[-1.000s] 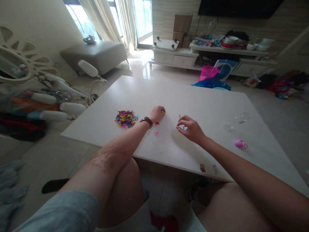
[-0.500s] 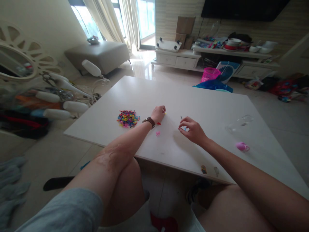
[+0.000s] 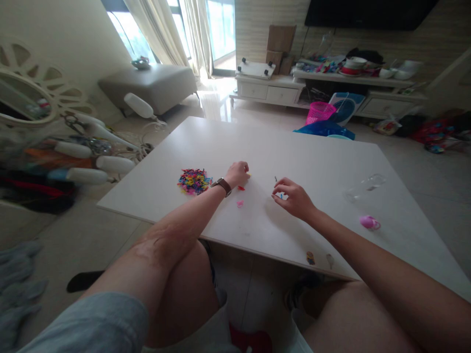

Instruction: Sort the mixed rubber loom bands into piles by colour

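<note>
On the white table, my left hand, with a brown-strapped watch on its wrist, reaches down with curled fingers. A tiny yellow piece shows at its fingertips; whether they grip it is hidden. Just nearer lie small red pieces and pink pieces. My right hand hovers with thumb and fingers apart, nothing visible between them. A small blue piece shows beside its fingers, and a dark piece lies beyond. Left of my left hand is a pile of small multicoloured pieces.
To the right are a clear plastic bottle lying down and a pink rounded item. A minion figure and a pale flat item sit by the near edge. White lamp arms stand off the left edge.
My left hand has drawn back slightly to the left, uncovering more of the red pieces. My right hand has hardly moved.
</note>
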{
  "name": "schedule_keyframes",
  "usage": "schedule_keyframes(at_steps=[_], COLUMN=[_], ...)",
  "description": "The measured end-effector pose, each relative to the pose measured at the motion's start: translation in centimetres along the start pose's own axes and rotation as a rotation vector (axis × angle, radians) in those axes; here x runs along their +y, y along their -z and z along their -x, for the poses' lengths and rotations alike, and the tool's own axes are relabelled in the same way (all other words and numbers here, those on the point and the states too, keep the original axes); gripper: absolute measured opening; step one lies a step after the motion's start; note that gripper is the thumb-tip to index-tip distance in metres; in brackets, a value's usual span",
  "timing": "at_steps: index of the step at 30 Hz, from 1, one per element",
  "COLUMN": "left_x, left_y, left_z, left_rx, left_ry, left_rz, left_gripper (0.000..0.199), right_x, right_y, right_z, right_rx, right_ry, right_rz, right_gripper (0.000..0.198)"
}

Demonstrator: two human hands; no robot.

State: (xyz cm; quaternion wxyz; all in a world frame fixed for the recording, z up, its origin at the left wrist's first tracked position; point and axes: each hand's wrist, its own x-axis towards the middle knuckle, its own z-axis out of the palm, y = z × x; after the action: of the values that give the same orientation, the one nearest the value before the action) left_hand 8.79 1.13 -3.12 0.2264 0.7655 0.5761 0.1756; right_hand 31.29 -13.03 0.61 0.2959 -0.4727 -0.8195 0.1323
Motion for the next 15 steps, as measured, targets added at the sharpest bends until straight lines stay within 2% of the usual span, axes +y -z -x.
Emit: schedule_keyframes(at_steps=[3, 7, 11, 15], left_x=[-0.3, -1.1, -2.3, -4.0], left_y=[1.3, 4.2, 7.0, 9.0], left_z=[0.3, 0.8, 1.5, 2.5], left_rx=[0.007, 0.083, 0.172, 0.243], left_ry=[-0.011, 0.033, 0.093, 0.129], left_rz=[-0.014, 0.022, 0.060, 0.077], left_gripper=[0.022, 0.020, 0.016, 0.019], right_x=[0.3, 1.0, 2.5, 3.8], right_y=[0.1, 0.4, 0.5, 0.2], right_z=[0.0, 0.0, 0.3, 0.7], right_rx=[-0.005, -0.015, -0.160, -0.293], right_ry=[-0.037, -0.174, -0.314, -0.368], right_rz=[0.057, 0.184, 0.287, 0.328], right_gripper=[0.008, 0.006, 0.022, 0.033])
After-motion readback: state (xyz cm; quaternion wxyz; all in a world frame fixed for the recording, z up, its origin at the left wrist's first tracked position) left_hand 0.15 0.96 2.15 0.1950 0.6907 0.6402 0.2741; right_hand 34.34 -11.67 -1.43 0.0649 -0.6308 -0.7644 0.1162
